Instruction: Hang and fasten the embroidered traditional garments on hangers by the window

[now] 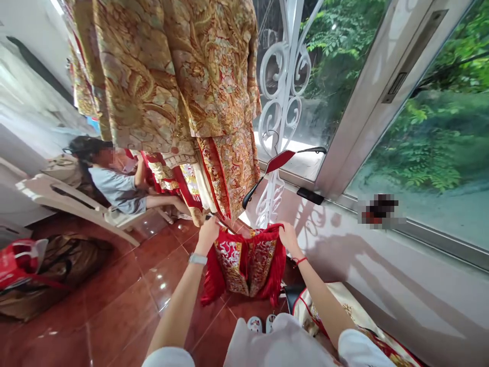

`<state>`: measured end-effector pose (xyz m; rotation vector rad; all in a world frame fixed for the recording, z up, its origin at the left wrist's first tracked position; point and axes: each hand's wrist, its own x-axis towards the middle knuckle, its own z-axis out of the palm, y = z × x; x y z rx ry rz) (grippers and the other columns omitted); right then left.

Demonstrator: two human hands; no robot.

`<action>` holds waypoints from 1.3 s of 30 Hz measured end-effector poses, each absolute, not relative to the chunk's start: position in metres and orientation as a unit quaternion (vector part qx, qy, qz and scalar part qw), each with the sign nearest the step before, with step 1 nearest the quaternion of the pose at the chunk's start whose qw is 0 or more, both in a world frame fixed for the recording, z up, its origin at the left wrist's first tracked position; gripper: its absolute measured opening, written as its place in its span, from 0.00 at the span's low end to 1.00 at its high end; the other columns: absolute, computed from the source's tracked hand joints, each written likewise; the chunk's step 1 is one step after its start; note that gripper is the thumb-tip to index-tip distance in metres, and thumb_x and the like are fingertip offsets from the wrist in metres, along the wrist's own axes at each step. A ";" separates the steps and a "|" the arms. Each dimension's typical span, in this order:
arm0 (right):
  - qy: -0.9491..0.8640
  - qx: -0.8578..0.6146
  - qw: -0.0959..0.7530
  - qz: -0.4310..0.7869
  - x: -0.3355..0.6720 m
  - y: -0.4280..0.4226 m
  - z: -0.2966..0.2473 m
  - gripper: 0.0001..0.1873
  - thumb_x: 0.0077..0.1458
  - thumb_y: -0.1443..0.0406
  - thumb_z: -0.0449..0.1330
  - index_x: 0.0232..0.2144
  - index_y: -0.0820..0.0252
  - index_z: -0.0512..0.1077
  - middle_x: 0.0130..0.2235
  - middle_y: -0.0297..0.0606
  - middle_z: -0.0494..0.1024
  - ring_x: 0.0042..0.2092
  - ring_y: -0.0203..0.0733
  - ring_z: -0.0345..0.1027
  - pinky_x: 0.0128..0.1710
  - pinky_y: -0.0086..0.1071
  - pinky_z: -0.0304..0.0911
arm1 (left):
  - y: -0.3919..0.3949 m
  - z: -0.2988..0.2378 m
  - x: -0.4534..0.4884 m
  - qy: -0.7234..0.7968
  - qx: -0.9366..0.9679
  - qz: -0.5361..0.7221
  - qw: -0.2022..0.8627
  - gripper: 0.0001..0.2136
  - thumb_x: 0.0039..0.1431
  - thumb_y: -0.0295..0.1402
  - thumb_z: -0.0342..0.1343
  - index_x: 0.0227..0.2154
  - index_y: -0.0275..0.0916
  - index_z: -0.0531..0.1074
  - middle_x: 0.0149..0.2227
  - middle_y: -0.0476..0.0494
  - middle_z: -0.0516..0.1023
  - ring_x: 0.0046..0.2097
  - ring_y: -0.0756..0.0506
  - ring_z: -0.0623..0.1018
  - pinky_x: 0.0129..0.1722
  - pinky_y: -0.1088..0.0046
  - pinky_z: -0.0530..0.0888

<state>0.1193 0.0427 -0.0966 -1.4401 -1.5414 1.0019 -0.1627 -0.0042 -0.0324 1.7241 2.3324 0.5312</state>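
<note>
A red embroidered skirt [246,262] with gold and white panels and a fringed hem hangs between my hands, above the floor. My left hand [208,233] is closed on the skirt's top left edge, and a watch sits on that wrist. My right hand [288,237] grips the top right edge, with a red string round the wrist. Just beyond, a large gold and red embroidered garment [171,81] hangs from above, reaching down almost to my hands.
A person [114,183] sits on a white plastic chair [69,201] at the left. Bags [42,267] lie on the red tiled floor. A white scrolled window grille [282,97], a red-padded hanger [280,163] and another embroidered cloth [367,326] are at the right.
</note>
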 end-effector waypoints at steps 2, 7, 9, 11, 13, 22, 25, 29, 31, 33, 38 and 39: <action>-0.651 -0.571 0.370 0.336 0.115 0.029 -0.088 0.11 0.48 0.70 0.48 0.23 0.57 0.68 0.28 0.37 0.74 0.33 0.42 0.64 0.37 0.33 0.54 | -0.033 -0.064 -0.176 0.806 0.553 0.154 0.142 0.14 0.53 0.15 0.45 0.35 0.37 0.71 0.34 0.41 0.81 0.38 0.43 0.80 0.38 0.71 0.73; -0.703 -0.562 0.340 0.273 0.095 -0.007 -0.053 0.11 0.49 0.69 0.47 0.24 0.56 0.69 0.27 0.37 0.75 0.32 0.42 0.65 0.36 0.33 0.54 | -0.093 -0.104 -0.151 0.769 0.563 0.231 0.194 0.23 0.46 0.12 0.41 0.39 0.38 0.72 0.45 0.38 0.80 0.49 0.43 0.78 0.51 0.66 0.72; -0.704 -0.546 0.359 0.279 0.089 -0.018 -0.038 0.12 0.48 0.70 0.47 0.25 0.56 0.70 0.27 0.36 0.75 0.31 0.42 0.65 0.36 0.32 0.54 | -0.107 -0.115 -0.117 0.705 0.618 0.293 0.187 0.21 0.48 0.15 0.44 0.42 0.38 0.73 0.50 0.35 0.77 0.54 0.40 0.74 0.57 0.60 0.68; -0.700 -0.534 0.376 0.288 0.089 -0.024 -0.026 0.12 0.47 0.70 0.48 0.25 0.56 0.71 0.26 0.35 0.76 0.31 0.41 0.66 0.35 0.32 0.55 | -0.119 -0.128 -0.083 0.660 0.635 0.334 0.224 0.16 0.53 0.23 0.50 0.45 0.38 0.72 0.51 0.34 0.76 0.55 0.38 0.74 0.56 0.57 0.69; -0.687 -0.539 0.390 0.292 0.094 -0.026 -0.018 0.13 0.46 0.69 0.48 0.25 0.56 0.72 0.26 0.35 0.76 0.31 0.42 0.66 0.35 0.32 0.55 | -0.130 -0.145 -0.059 0.648 0.602 0.374 0.279 0.13 0.58 0.31 0.52 0.46 0.38 0.71 0.48 0.35 0.77 0.51 0.39 0.76 0.52 0.58 0.72; -0.628 -0.574 0.422 0.313 0.112 -0.041 -0.005 0.13 0.43 0.69 0.47 0.21 0.56 0.72 0.24 0.34 0.75 0.29 0.41 0.66 0.33 0.32 0.55 | -0.148 -0.188 -0.015 0.590 0.546 0.449 0.389 0.18 0.59 0.39 0.55 0.50 0.39 0.67 0.51 0.37 0.73 0.53 0.40 0.73 0.55 0.57 0.69; -0.627 -0.564 0.422 0.332 0.112 -0.048 0.000 0.13 0.41 0.69 0.47 0.20 0.56 0.71 0.25 0.34 0.76 0.30 0.41 0.67 0.34 0.32 0.56 | -0.140 -0.199 0.003 0.597 0.537 0.446 0.395 0.20 0.54 0.37 0.58 0.50 0.38 0.69 0.53 0.34 0.73 0.56 0.37 0.71 0.59 0.52 0.66; -0.596 -0.591 0.446 0.310 0.137 -0.038 -0.010 0.13 0.41 0.68 0.47 0.22 0.57 0.73 0.26 0.36 0.77 0.31 0.42 0.67 0.34 0.32 0.57 | -0.139 -0.200 -0.005 0.591 0.468 0.435 0.492 0.16 0.56 0.40 0.56 0.44 0.39 0.74 0.49 0.35 0.77 0.53 0.37 0.74 0.59 0.52 0.66; -0.582 -0.612 0.451 0.289 0.157 -0.026 -0.025 0.14 0.41 0.68 0.47 0.23 0.58 0.73 0.27 0.37 0.77 0.32 0.42 0.67 0.35 0.33 0.58 | -0.146 -0.188 -0.019 0.578 0.434 0.429 0.541 0.19 0.53 0.46 0.59 0.42 0.38 0.76 0.48 0.38 0.78 0.53 0.37 0.74 0.59 0.56 0.66; -0.581 -0.627 0.429 0.292 0.176 -0.016 -0.045 0.15 0.41 0.67 0.48 0.27 0.59 0.73 0.29 0.37 0.77 0.32 0.43 0.67 0.37 0.35 0.60 | -0.153 -0.168 -0.034 0.573 0.399 0.427 0.575 0.22 0.50 0.50 0.60 0.41 0.38 0.77 0.48 0.40 0.79 0.54 0.38 0.74 0.58 0.60 0.67; -0.632 -0.578 0.336 0.391 0.193 -0.032 -0.092 0.20 0.44 0.63 0.57 0.43 0.57 0.73 0.45 0.41 0.78 0.44 0.46 0.70 0.48 0.38 0.63 | -0.157 -0.123 -0.045 0.574 0.326 0.410 0.629 0.14 0.53 0.45 0.58 0.36 0.40 0.77 0.47 0.42 0.79 0.51 0.40 0.77 0.54 0.62 0.72; -0.633 -0.573 0.333 0.401 0.191 -0.044 -0.098 0.19 0.45 0.61 0.59 0.42 0.57 0.73 0.45 0.41 0.78 0.44 0.45 0.70 0.48 0.38 0.63 | -0.156 -0.119 -0.042 0.586 0.317 0.406 0.625 0.13 0.54 0.44 0.57 0.35 0.41 0.76 0.45 0.42 0.79 0.49 0.40 0.78 0.52 0.62 0.73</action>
